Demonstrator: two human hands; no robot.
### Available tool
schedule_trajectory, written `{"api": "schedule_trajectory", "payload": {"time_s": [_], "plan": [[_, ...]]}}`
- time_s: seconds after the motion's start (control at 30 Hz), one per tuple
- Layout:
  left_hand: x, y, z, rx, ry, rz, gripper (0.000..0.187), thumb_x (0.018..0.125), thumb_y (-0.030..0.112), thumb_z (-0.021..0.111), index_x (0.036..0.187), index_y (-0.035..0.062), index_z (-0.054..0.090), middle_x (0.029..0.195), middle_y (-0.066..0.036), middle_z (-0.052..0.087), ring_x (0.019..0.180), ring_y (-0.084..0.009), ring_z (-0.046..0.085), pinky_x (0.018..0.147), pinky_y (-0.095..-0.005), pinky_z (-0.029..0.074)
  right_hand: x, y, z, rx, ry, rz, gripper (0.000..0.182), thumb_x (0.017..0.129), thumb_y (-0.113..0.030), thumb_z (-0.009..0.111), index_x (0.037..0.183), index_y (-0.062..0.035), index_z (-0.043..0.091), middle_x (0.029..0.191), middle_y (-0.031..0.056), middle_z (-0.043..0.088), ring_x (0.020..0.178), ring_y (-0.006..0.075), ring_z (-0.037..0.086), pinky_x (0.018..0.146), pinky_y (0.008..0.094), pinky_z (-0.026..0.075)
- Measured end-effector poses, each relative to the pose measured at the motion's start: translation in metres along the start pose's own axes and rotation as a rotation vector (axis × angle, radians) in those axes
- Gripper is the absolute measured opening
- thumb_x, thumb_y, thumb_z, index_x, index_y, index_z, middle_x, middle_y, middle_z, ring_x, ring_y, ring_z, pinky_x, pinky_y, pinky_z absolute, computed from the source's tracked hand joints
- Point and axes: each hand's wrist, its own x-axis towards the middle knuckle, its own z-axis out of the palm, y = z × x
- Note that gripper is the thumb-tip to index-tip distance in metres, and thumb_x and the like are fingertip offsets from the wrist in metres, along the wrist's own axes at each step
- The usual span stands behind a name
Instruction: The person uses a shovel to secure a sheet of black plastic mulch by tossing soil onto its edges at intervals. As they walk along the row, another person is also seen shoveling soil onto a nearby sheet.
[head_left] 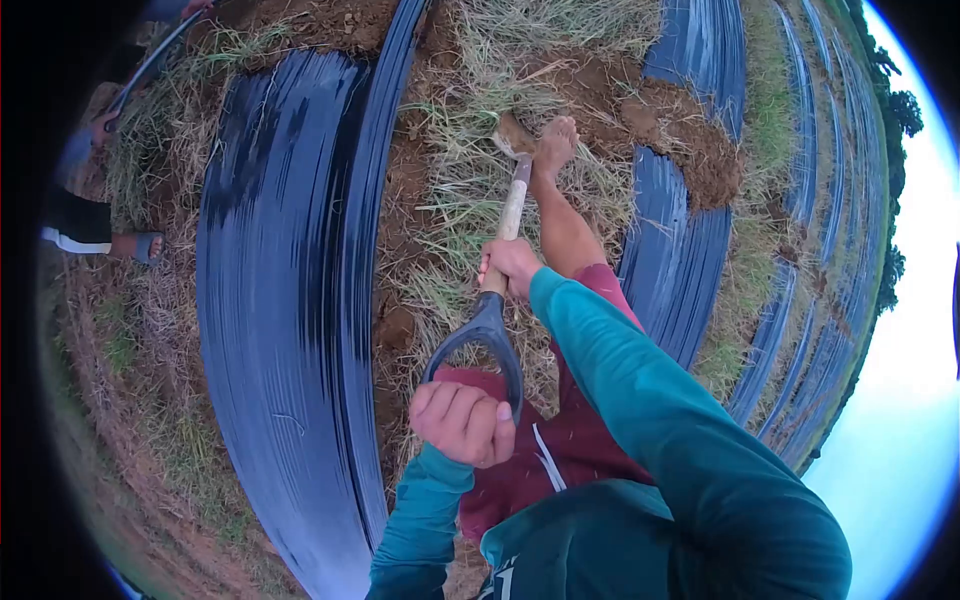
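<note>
A shovel with a black D-shaped handle (518, 350) and a wooden shaft (514, 205) extends away from my body. My left hand (465, 425) is wrapped round the end of the handle, near my waist. Farther along, my right hand (512, 265) grips the shaft just above the black socket. The shovel's blade (512, 137) is down among grass and soil, partly hidden. My bare foot (556, 145) is beside the blade, apparently touching it.
Beds covered in black plastic film (290, 300) run on both sides of me, with dry grass between them. Clods of brown soil (700, 140) lie on the right-hand film (665, 260). Another person's sandalled foot (148, 247) and a hand holding a pole are at the left.
</note>
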Motion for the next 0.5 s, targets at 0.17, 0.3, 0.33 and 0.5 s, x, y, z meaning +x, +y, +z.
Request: {"api": "schedule_trajectory", "payload": {"time_s": [0.17,0.3,0.33,0.5], "plan": [[-0.012,-0.023,-0.013,0.151,0.209,-0.202,0.012,0.078,0.011,0.063,0.083,0.0008,0.058,0.080,-0.010,0.053,0.070,-0.0260,0.052,0.063,-0.0394,0.040,0.037,0.003,0.022,-0.228,0.089,-0.008,0.031,0.086,-0.005,0.054,0.111,0.0130,0.053,0.083,0.0194,0.067,0.066,0.0305,0.068,0.054,0.0405,0.055],[-0.057,-0.022,-0.012,-0.271,0.744,-1.182,0.035,0.095,0.036,0.056,0.100,0.0011,0.058,0.090,-0.008,0.053,0.080,-0.0223,0.053,0.074,-0.0326,0.042,0.064,0.028,0.016,-0.393,0.162,-0.023,0.042,0.083,-0.014,0.063,0.113,0.0116,0.048,0.097,0.0228,0.068,0.070,0.0333,0.069,0.063,0.0393,0.057],[-0.075,-0.022,0.004,-0.656,0.931,-1.488,0.046,0.098,0.047,0.050,0.097,0.0025,0.059,0.085,-0.007,0.054,0.078,-0.0211,0.053,0.072,-0.0323,0.043,0.078,0.040,0.022,-0.446,0.200,-0.053,0.045,0.081,-0.013,0.064,0.114,0.0113,0.045,0.099,0.0235,0.067,0.071,0.0339,0.070,0.065,0.0407,0.057],[-0.150,-0.034,0.062,-1.462,1.325,-1.576,0.060,0.098,0.061,0.040,0.070,0.0081,0.046,0.063,-0.005,0.047,0.058,-0.0186,0.047,0.061,-0.0332,0.042,0.089,0.101,0.036,-0.540,0.369,-0.215,0.054,0.078,-0.008,0.066,0.117,0.0108,0.033,0.102,0.0314,0.062,0.072,0.0366,0.070,0.069,0.0431,0.060]]}}
